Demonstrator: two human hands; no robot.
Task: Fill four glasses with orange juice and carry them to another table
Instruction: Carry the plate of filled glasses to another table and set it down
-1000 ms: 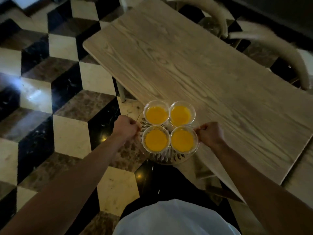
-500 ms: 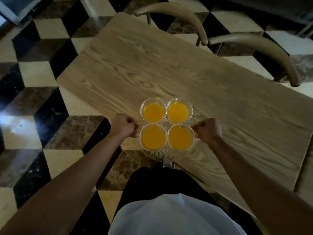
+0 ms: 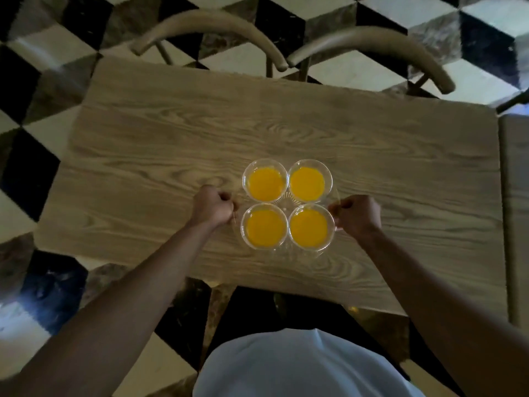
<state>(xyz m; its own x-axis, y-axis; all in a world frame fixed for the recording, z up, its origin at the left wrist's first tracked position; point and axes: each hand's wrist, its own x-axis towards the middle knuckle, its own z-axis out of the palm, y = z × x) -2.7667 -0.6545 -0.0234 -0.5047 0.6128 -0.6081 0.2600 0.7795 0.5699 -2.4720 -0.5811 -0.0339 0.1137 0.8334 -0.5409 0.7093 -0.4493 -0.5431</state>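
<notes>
Several clear glasses of orange juice stand in a tight square on a round clear glass tray (image 3: 286, 253): far left glass (image 3: 265, 180), far right glass (image 3: 308, 180), near left glass (image 3: 264, 226), near right glass (image 3: 309, 227). My left hand (image 3: 212, 207) grips the tray's left rim, fingers curled. My right hand (image 3: 357, 214) grips the right rim the same way. The tray is over the middle of a light wooden table (image 3: 160, 156); whether it touches the top cannot be told.
Two curved-back chairs stand at the table's far side, one left (image 3: 211, 27) and one right (image 3: 372, 44). A second wooden surface (image 3: 515, 213) adjoins the table's right edge. Checkered black, white and brown floor tiles (image 3: 28, 173) surround the table.
The tray with the glasses has moved from the table's near corner to over its middle. The view has swung square to the table, and both hands keep the same grip.
</notes>
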